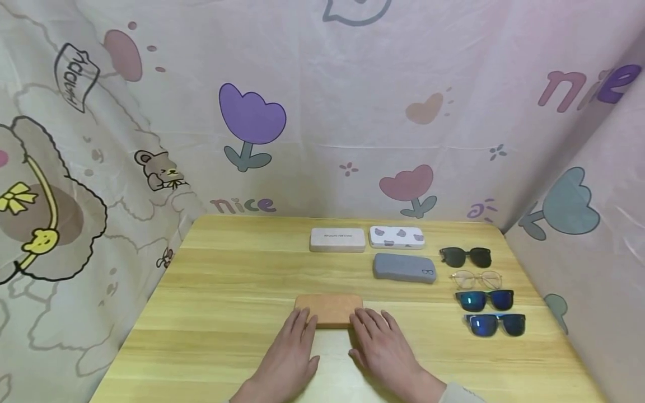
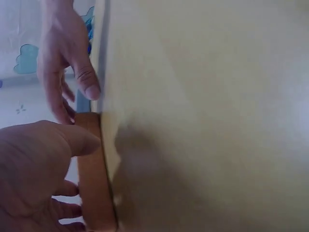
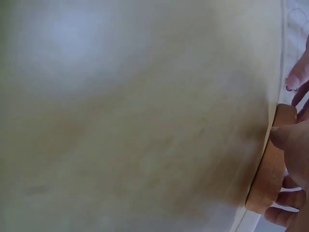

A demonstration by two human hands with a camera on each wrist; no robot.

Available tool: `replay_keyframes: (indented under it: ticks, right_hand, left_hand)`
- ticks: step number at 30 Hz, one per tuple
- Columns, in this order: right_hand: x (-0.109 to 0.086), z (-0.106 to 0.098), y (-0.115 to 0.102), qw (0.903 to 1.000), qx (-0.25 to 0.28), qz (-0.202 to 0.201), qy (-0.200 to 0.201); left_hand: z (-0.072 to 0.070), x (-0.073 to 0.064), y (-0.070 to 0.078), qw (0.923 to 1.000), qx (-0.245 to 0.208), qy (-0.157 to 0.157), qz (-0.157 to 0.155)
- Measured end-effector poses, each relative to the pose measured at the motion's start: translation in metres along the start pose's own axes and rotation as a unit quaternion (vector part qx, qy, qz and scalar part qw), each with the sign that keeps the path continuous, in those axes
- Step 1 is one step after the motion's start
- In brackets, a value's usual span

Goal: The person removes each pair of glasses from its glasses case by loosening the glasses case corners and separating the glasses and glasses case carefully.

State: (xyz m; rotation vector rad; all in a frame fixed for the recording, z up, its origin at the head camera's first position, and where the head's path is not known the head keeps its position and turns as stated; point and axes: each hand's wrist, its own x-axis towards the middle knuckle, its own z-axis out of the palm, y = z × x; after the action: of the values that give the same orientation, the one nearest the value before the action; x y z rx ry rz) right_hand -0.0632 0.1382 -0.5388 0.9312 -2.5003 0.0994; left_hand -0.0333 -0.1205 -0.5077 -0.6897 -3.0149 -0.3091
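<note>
A tan glasses case (image 1: 330, 309) lies closed on the table, its long side toward the person. At its left end, the left hand (image 1: 288, 358) has its fingertips on the near corner, thumb held apart. The fingers of the right hand (image 1: 387, 351) reach the right near corner in the same way. Both hands have loosely extended fingers, and neither wraps round the case. In the left wrist view the case (image 2: 94, 179) shows its tan front edge flat against the tabletop. The right wrist view shows the same edge of the case (image 3: 268, 181) beside the thumb.
Behind the tan case lie a grey case (image 1: 405, 268), a beige case (image 1: 337, 239) and a white patterned case (image 1: 397, 237). To the right, a column holds black sunglasses (image 1: 466, 257), thin-framed glasses (image 1: 477, 279) and two blue-lensed sunglasses (image 1: 485, 300). Printed curtains (image 1: 322, 112) border the wooden table (image 1: 211, 313).
</note>
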Motion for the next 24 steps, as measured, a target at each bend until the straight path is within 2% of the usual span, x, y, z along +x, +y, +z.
replay_keyframes:
  ticks: [3, 6, 15, 24]
  right_hand:
    - [0.000, 0.001, 0.000, 1.0000, -0.003, 0.004, -0.007]
    - [0.006, 0.003, 0.003, 0.9997, 0.000, 0.013, -0.022]
    - [0.041, 0.014, 0.022, 0.9955, -0.024, 0.053, -0.075]
    - [0.068, 0.025, 0.043, 0.9906, -0.035, 0.082, -0.104]
  left_hand:
    - [0.002, -0.001, -0.001, 0.9997, 0.012, 0.002, 0.019]
    - [0.002, 0.006, -0.005, 0.9993, 0.023, 0.008, 0.029]
    - [-0.001, 0.051, -0.018, 0.9996, 0.019, 0.015, 0.017]
    - [-0.001, 0.090, -0.033, 0.9992, 0.013, -0.038, 0.004]
